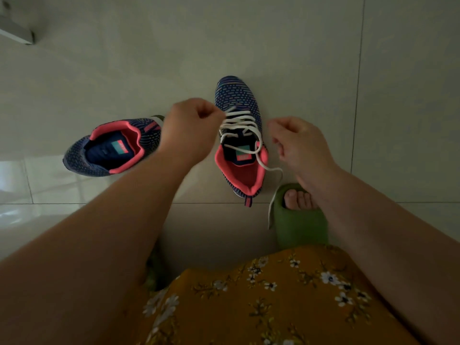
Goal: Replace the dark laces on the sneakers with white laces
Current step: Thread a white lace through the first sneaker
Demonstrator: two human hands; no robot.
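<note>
While left hand [191,125] pinches the white lace [239,125] over the laced sneaker [239,135], right hand [298,143] beside it hangs loosely curled, empty; pull both ends evenly.

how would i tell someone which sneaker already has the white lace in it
On the pale tiled floor lie two navy knit sneakers with pink collars. It is the sneaker between the hands, toe pointing away, beside a green slipper; the other sneaker shows no lace.
</note>
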